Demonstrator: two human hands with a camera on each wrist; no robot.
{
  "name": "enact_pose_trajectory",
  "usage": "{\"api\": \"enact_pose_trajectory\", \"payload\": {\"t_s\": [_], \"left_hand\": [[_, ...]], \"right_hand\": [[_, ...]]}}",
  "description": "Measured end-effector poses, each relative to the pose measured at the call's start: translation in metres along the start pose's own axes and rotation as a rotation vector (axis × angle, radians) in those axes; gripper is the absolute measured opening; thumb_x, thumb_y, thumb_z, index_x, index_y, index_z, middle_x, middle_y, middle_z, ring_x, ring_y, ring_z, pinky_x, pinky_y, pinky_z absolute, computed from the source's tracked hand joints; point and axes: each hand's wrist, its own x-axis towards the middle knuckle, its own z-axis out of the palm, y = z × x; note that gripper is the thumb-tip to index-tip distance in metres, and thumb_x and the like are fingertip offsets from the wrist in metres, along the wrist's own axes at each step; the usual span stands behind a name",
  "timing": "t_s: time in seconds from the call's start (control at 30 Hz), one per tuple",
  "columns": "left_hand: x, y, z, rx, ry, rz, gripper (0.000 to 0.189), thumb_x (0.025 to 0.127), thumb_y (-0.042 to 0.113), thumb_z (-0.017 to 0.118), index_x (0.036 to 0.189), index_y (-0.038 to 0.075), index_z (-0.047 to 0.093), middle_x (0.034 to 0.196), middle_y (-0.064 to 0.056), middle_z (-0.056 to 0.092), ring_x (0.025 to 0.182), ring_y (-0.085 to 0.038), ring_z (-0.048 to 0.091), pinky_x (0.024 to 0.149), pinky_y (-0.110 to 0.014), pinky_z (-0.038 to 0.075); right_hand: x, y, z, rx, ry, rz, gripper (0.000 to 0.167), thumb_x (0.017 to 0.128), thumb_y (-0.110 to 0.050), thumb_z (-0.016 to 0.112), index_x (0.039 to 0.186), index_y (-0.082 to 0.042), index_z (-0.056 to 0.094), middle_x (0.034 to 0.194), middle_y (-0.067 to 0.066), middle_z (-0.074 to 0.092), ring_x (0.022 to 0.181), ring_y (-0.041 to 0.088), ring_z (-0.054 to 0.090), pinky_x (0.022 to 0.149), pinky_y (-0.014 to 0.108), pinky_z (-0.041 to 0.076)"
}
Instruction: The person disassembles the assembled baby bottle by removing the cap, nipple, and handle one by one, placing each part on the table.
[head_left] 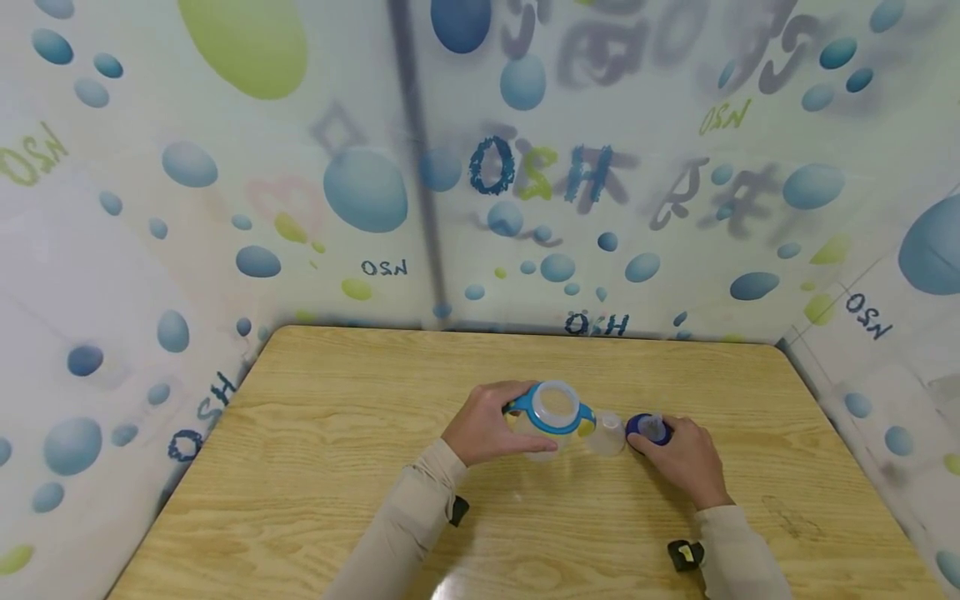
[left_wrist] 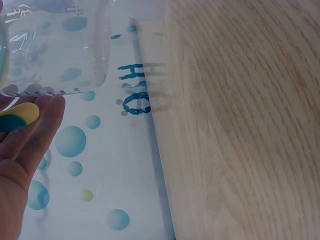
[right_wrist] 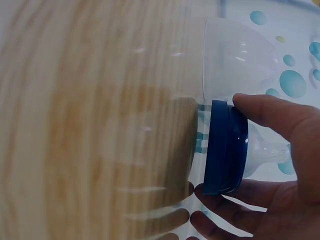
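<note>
The left grip (head_left: 495, 425) holds the clear bottle (left_wrist: 55, 50) clear of the worktop (head_left: 315, 500), by its blue handle ring (head_left: 555, 430). The right grip (head_left: 682, 458) pinches the blue collar (right_wrist: 225, 147) with its teat (right_wrist: 262, 152); whether the collar touches down is hard to tell. Just left of this grip stands the clear cap (head_left: 605, 440); a careless sideways sweep could topple it, and a loosened pinch could drop the collar.

Clear bottle (left_wrist: 55, 55) cut off by left-wrist view's edges, printed marks (left_wrist: 62, 92) perhaps too blurred for reading
</note>
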Motion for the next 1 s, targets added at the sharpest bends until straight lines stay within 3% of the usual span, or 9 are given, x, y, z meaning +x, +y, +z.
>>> {"api": "enact_pose_trajectory", "payload": {"t_s": [0.43, 0.7, 1.0], "left_hand": [[0.001, -0.0001, -0.0007, 0.007, 0.003, 0.003, 0.069, 0.069, 0.039, 0.091, 0.128, 0.013, 0.067, 0.114, 0.002, 0.072, 0.093, -0.004, 0.066, 0.075, -0.023, 0.055], [0.0009, -0.0001, -0.0007, 0.004, -0.002, -0.001, 0.07, 0.069, 0.039, 0.091, 0.129, 0.012, 0.066, 0.114, 0.002, 0.072, 0.095, -0.005, 0.066, 0.076, -0.027, 0.057], [0.0004, 0.0, -0.0007, 0.0, 0.005, 0.005, 0.069, 0.07, 0.04, 0.091, 0.128, 0.013, 0.067, 0.115, 0.002, 0.072, 0.095, -0.005, 0.066, 0.076, -0.022, 0.055]], "right_hand": [[-0.0012, -0.0012, -0.0008, -0.012, 0.02, -0.03, 0.078, 0.084, -0.042, 0.076, 0.129, 0.018, 0.054, 0.116, 0.039, 0.057, 0.104, 0.053, 0.055, 0.082, 0.062, 0.048], [0.0002, -0.0004, -0.0009, -0.01, 0.004, -0.025, 0.078, 0.084, -0.045, 0.076, 0.127, 0.017, 0.056, 0.118, 0.039, 0.057, 0.104, 0.053, 0.054, 0.08, 0.062, 0.047], [0.0002, 0.0002, -0.0013, -0.014, -0.006, -0.023, 0.079, 0.084, -0.046, 0.075, 0.127, 0.017, 0.057, 0.118, 0.039, 0.057, 0.104, 0.052, 0.055, 0.079, 0.061, 0.048]]}}
